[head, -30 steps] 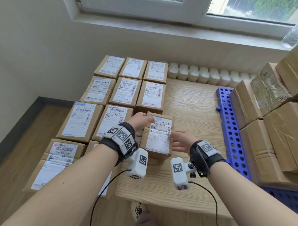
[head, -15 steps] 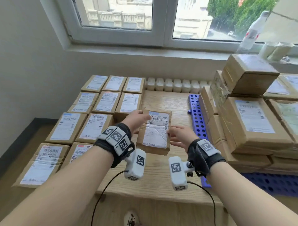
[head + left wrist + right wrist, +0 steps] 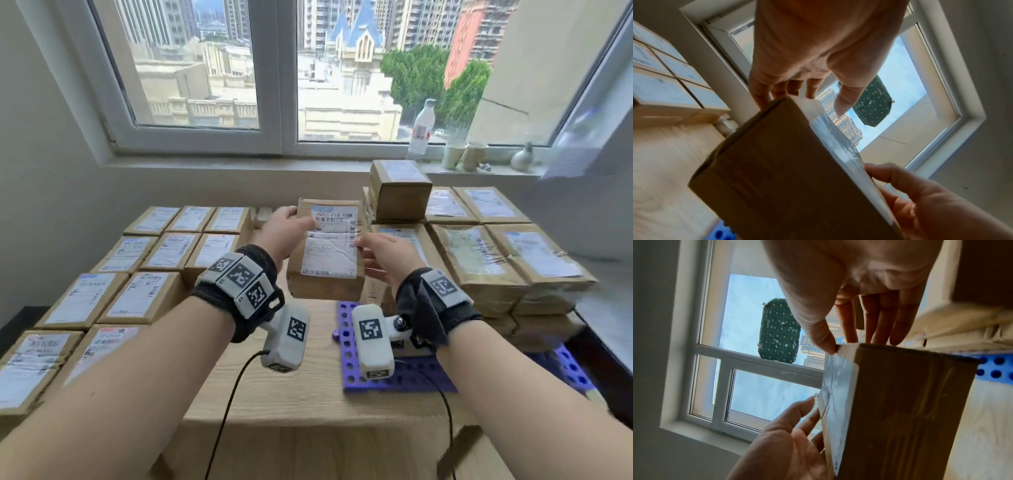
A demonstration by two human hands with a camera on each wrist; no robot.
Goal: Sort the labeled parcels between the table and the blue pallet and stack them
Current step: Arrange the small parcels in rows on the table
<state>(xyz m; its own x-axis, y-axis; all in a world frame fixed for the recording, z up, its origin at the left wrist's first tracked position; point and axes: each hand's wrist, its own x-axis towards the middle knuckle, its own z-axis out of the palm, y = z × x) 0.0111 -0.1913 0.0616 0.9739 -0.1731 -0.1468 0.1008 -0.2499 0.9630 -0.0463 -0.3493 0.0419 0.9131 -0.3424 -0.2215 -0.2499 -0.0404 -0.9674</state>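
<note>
Up in the head view, a labeled parcel [image 3: 325, 251] is held in the air between both hands, its label face tilted toward the person, above the wooden table [image 3: 274, 387] and the near-left corner of the blue pallet [image 3: 346, 359]. The left hand [image 3: 286, 233] grips its upper-left edge and the right hand [image 3: 383, 255] holds its right edge. Rows of flat parcels [image 3: 137, 274] cover the left of the table; a taller stack [image 3: 496, 260] sits on the pallet to the right, with one box [image 3: 399, 190] perched on top.

From the left wrist view, the left hand's fingers [image 3: 777, 91] curl over the far edge of the parcel [image 3: 789, 175] with the thumb [image 3: 844, 104] reaching toward the label side (whether it presses the label I cannot tell), while the right hand [image 3: 925, 203] clasps the near corner.

From the right wrist view, the right thumb [image 3: 822, 335] pinches the label-face edge and the fingers [image 3: 877, 321] lie straight and close together behind the parcel [image 3: 900, 410].

Both holds look like edge and corner grips only, so my judgement is that the parcel could twist or slip out while being carried. Set down carelessly, it might also knock the perched box or overhang the stack.
</note>
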